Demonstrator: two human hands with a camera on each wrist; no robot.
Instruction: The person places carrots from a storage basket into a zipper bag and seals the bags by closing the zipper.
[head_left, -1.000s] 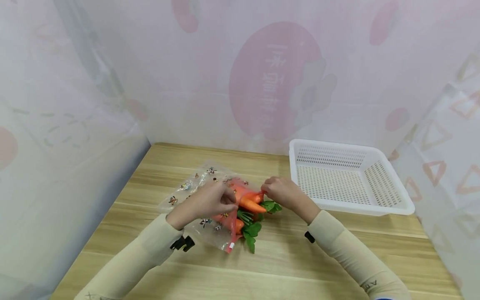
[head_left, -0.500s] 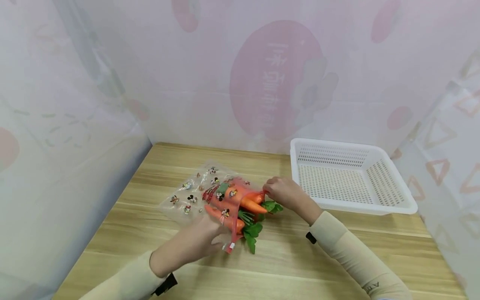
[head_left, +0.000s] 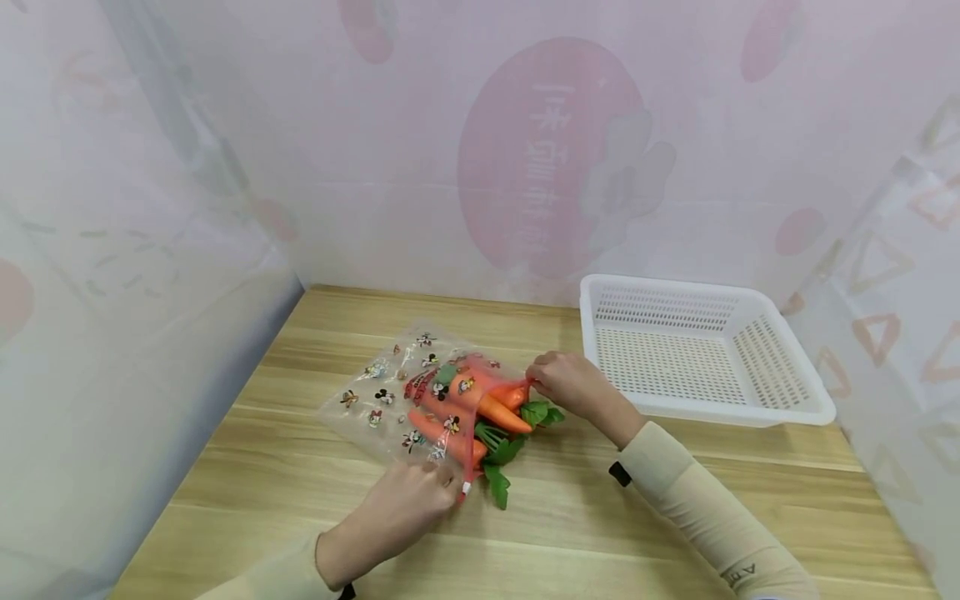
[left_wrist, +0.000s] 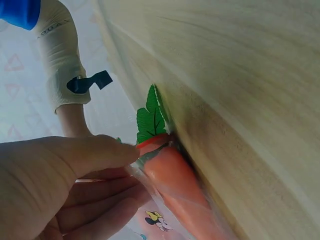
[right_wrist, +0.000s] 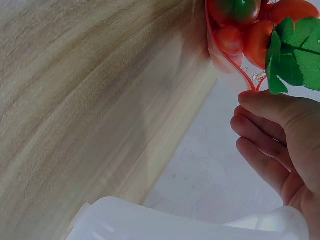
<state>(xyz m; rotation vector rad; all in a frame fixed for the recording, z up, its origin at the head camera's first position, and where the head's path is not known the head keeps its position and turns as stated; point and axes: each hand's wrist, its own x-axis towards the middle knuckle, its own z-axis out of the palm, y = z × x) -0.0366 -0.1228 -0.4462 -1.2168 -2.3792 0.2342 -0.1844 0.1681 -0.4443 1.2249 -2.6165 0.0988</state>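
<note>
A clear zip bag (head_left: 390, 375) with cartoon prints and a red mouth edge lies on the table, its opening facing right. Orange carrots (head_left: 504, 412) are inside, some tips reaching the mouth, and green leaves (head_left: 497, 483) stick out of it. At the near corner, beside the white slider (head_left: 467, 487), my left hand (head_left: 397, 512) pinches the bag's edge. The far corner is pinched between thumb and fingers of my right hand (head_left: 573, 385). Round red pieces (right_wrist: 230, 40) show within the open mouth in the right wrist view.
A white perforated plastic basket (head_left: 705, 414) stands at the back right, just beyond the right hand. The wooden table (head_left: 570, 533) meets a printed curtain (head_left: 375, 208) at its back edge.
My left hand has come down from above the bag to its near corner and now pinches the edge by the slider. My right hand has kept its hold on the far corner.
</note>
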